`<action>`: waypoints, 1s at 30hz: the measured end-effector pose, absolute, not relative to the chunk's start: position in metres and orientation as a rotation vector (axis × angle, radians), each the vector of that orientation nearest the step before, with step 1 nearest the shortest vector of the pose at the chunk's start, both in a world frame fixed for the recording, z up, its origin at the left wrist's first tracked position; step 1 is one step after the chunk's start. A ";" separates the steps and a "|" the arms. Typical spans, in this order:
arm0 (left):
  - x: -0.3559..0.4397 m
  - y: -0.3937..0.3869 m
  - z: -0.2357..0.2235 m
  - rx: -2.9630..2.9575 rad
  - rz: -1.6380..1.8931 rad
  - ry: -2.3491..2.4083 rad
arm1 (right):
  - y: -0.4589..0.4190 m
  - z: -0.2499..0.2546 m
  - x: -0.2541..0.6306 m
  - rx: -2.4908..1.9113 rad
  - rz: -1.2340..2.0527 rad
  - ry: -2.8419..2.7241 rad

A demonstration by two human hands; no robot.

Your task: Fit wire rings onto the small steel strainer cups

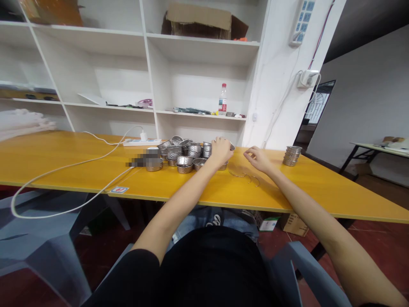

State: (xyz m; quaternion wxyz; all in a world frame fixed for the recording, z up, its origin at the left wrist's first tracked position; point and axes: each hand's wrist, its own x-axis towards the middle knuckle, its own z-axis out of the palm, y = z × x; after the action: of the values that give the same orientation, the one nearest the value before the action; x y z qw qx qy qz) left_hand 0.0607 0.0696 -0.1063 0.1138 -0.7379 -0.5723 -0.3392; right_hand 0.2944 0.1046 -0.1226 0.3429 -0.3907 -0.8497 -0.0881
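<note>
Several perforated metal strainer cups (184, 161) lie in a pile on the yellow table, some stacked, some tipped. My left hand (222, 151) is at the pile's right end, fingers curled down over a strainer cup (232, 146), whose rim shows beside the fingers. The back of the hand hides most of that cup. To its right, my right hand (258, 158) hovers above the table, fingers loosely bent and apart, with nothing visible in them. Thin metal rings (255, 181) lie on the table just below and between my hands.
A short stack of strainer cups (292, 156) stands farther right on the table (319, 187). Left of the pile are a power strip (140, 142) and a white cable (79, 161). White shelves behind hold a bottle (223, 100) and a cardboard box (200, 21).
</note>
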 end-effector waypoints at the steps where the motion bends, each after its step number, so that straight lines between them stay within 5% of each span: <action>1: 0.058 0.070 -0.106 -2.158 -0.998 -1.704 | 0.108 -0.125 0.295 -1.020 -0.224 -2.219; 22: 0.053 0.061 -0.101 -2.124 -0.878 -1.925 | 0.116 -0.133 0.292 -1.144 -0.050 -2.303; 30: 0.063 0.061 -0.113 -2.171 -0.856 -1.631 | 0.114 -0.111 0.334 -1.515 -0.545 -1.926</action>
State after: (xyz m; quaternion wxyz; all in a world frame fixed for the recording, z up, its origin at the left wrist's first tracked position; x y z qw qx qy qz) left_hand 0.0634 0.0605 -0.1126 0.1467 -0.7543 -0.5666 -0.2975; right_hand 0.3337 0.1142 -0.1113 0.3106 -0.5737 -0.7293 -0.2063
